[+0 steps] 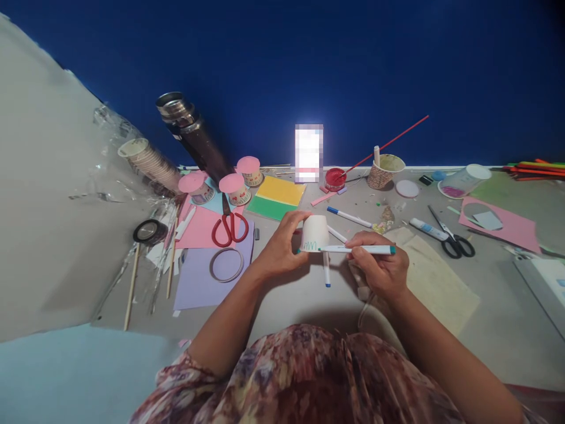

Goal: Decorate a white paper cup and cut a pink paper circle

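A white paper cup (315, 228), turned upside down, is gripped from its left side by my left hand (282, 246). Green zigzag strokes run along the cup's lower part. My right hand (383, 264) is closed around a white marker (357, 249) with a green end, and its tip touches the cup beside the strokes. Under and behind the cup lies a blue-ended marker (327, 272). Another blue-capped marker (351, 217) lies just beyond my right hand.
Decorated cups with pink tops (235, 185), red-handled scissors (229, 228) and a tape roll (226, 265) lie left. A dark flask (198, 141) leans on the blue wall. Right are black scissors (457, 245), a glue stick (428, 229) and a brown cup (385, 172).
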Motion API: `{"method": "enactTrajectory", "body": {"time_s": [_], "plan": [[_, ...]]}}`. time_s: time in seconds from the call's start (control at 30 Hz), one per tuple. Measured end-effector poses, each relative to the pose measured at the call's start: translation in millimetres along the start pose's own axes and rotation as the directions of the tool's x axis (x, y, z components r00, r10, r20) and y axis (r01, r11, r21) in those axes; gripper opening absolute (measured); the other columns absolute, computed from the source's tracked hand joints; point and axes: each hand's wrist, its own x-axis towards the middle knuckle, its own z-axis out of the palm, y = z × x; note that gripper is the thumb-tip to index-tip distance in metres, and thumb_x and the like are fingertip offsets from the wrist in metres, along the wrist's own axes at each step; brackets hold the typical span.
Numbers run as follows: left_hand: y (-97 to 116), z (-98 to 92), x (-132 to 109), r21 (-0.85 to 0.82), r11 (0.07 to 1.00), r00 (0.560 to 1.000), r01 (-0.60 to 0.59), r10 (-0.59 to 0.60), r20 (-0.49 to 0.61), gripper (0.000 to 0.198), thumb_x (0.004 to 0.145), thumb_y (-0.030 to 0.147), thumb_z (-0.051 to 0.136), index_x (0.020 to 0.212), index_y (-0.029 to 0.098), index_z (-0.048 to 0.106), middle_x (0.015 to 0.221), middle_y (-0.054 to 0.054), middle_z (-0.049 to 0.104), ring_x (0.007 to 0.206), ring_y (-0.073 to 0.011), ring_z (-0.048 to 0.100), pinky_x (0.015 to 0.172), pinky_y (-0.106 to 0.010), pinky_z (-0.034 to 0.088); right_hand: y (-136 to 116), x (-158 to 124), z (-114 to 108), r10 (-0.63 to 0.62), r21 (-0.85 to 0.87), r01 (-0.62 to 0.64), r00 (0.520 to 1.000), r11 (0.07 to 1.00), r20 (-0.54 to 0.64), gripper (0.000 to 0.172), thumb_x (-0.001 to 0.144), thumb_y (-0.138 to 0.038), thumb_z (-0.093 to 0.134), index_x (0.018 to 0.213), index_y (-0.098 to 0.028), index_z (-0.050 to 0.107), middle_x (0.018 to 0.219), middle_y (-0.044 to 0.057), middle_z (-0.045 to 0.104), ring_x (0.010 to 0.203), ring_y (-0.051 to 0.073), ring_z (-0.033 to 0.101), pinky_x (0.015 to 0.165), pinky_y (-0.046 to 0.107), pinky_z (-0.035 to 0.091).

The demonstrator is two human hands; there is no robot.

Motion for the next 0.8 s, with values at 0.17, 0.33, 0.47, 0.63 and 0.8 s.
{"method": "enactTrajectory", "body": {"time_s": [0.17, 0.33, 0.47, 0.63, 0.8], "plan": [[1.3, -0.3, 0.3, 0.013, 1.0, 1.0, -0.001, 0.001, 0.0, 0.075, 0.076, 0.013, 0.07, 0.147, 0.026, 0.05, 0.147, -0.012, 0.056, 0.139, -0.0333, 0.053, 0.107, -0.047, 0.058, 0.2, 1.1, 0.2, -0.023, -0.027, 0.023, 1.0, 0.999, 0.013, 0.014, 0.096, -0.017, 0.067, 0.09, -0.025, 0.077, 0.068, -0.001, 0.073, 0.061, 0.017, 0.067, 0.062, 0.028, 0.054], [2.1, -0.5, 0.5, 0.001, 1.0, 1.0, 0.0, 0.0, 0.006, 0.073, 0.077, 0.016, 0.073, 0.146, 0.026, 0.051, 0.147, -0.012, 0.056, 0.139, -0.0335, 0.054, 0.107, -0.047, 0.058, 0.4, 0.6, -0.4, -0.009, -0.049, 0.011, 0.999, 0.999, 0.033, 0.014, 0.095, -0.016, 0.067, 0.091, -0.025, 0.077, 0.071, -0.002, 0.074, 0.061, 0.015, 0.067, 0.059, 0.026, 0.052], [4.4, -0.9, 0.3, -0.019, 1.0, 1.0, 0.012, -0.011, 0.01, 0.072, 0.078, 0.016, 0.073, 0.146, 0.026, 0.051, 0.148, -0.013, 0.055, 0.139, -0.0328, 0.054, 0.106, -0.046, 0.059, 1.2, 0.9, -0.9, -0.009, -0.068, 0.011, 0.999, 0.998, 0.033, 0.013, 0.095, -0.016, 0.067, 0.091, -0.025, 0.077, 0.071, -0.002, 0.074, 0.061, 0.015, 0.068, 0.06, 0.025, 0.053], [4.5, -0.2, -0.7, -0.034, 0.999, 1.0, 0.028, -0.027, 0.011, 0.075, 0.077, 0.016, 0.075, 0.147, 0.026, 0.051, 0.148, -0.012, 0.055, 0.139, -0.0329, 0.054, 0.106, -0.047, 0.059, 1.5, 0.8, -1.1, 0.01, -0.067, -0.01, 1.0, 0.998, -0.003, 0.012, 0.096, -0.019, 0.068, 0.093, -0.025, 0.078, 0.077, -0.001, 0.076, 0.063, 0.016, 0.071, 0.059, 0.026, 0.053], [1.6, 0.4, -0.6, -0.049, 0.999, 1.0, 0.012, -0.011, 0.003, 0.074, 0.077, 0.015, 0.073, 0.147, 0.026, 0.051, 0.149, -0.012, 0.055, 0.14, -0.0319, 0.054, 0.105, -0.046, 0.06, 0.8, 0.0, -3.2, 0.02, -0.05, -0.019, 1.0, 0.999, 0.016, 0.015, 0.097, -0.02, 0.066, 0.089, -0.025, 0.077, 0.072, -0.002, 0.075, 0.061, 0.016, 0.07, 0.061, 0.027, 0.054]]}}
